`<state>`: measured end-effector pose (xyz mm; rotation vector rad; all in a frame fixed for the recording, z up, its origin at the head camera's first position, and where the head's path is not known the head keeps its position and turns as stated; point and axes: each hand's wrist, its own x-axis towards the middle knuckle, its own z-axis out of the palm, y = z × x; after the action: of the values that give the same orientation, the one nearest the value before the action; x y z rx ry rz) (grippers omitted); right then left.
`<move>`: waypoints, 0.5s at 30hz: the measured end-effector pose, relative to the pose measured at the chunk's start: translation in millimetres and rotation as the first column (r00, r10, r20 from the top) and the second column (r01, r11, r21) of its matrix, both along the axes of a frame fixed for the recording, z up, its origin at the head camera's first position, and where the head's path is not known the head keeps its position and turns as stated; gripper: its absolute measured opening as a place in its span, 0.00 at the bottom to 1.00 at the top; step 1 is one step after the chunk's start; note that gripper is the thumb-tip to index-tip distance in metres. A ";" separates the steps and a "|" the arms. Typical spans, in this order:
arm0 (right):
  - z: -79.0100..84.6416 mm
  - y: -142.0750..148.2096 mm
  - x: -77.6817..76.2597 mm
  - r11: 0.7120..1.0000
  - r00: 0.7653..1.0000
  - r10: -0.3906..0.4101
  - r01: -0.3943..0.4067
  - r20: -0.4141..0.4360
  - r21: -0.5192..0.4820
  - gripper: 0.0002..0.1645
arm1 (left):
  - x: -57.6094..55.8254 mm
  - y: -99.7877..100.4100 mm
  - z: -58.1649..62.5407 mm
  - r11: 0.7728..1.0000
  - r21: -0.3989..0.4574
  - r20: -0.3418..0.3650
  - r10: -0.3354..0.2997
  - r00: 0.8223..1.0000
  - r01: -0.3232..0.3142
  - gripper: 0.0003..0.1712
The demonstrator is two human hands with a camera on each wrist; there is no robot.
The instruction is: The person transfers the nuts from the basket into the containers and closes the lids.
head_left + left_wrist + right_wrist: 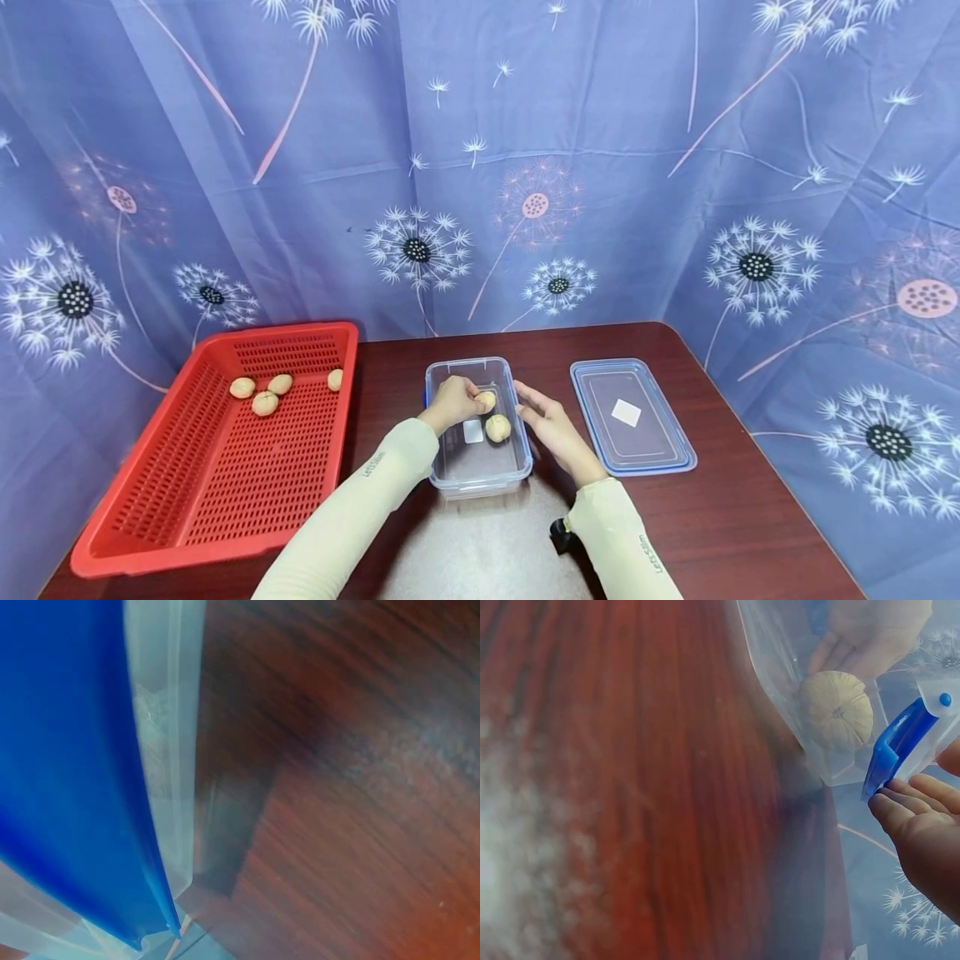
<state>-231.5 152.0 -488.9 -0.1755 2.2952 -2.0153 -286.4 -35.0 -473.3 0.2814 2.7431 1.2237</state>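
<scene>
A clear plastic container (480,485) stands on the table, its lid off. Inside it, my left hand (452,403) has its fingertips on a pale, ribbed walnut (487,400), pinching it close over the bottom. Another walnut (497,428) lies nearer, beside a small white label (472,431). At the container's right side is my right hand (551,425), fingers extended, their tips right at a blue clasp (901,742). One walnut (837,711) shows through the clear wall in the right wrist view. A blue side clasp (67,765) fills much of the left wrist view; the left hand is outside that view.
A red perforated basket (217,552) with several walnuts (265,403) stands at the left. The blue-edged clear lid (637,446) lies flat on the right, bearing a white label (626,412). A patterned blue curtain (480,167) hangs behind the dark wooden table (757,517).
</scene>
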 end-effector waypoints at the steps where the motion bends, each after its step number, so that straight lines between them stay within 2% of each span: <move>1: 0.2 -0.3 0.0 1.000 1.000 0.001 -0.001 0.001 0.001 0.28 | 0.2 -0.2 0.4 1.000 -0.004 0.002 0.002 1.000 -0.002 0.13; 8: 1.2 -1.9 -0.4 1.000 1.000 0.010 -0.010 -0.014 -0.007 0.28 | -0.5 -0.7 0.8 0.999 -0.032 -0.001 0.022 1.000 -0.022 0.14; 15: 0.3 1.0 1.0 1.000 1.000 0.019 -0.019 -0.006 -0.021 0.28 | 1.6 -0.3 17.4 1.000 -0.029 0.085 0.012 0.996 -0.010 0.19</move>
<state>-230.6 153.1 -488.5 -0.2049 2.2676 -2.0331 -284.8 -35.3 -455.9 0.2067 2.6901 1.1703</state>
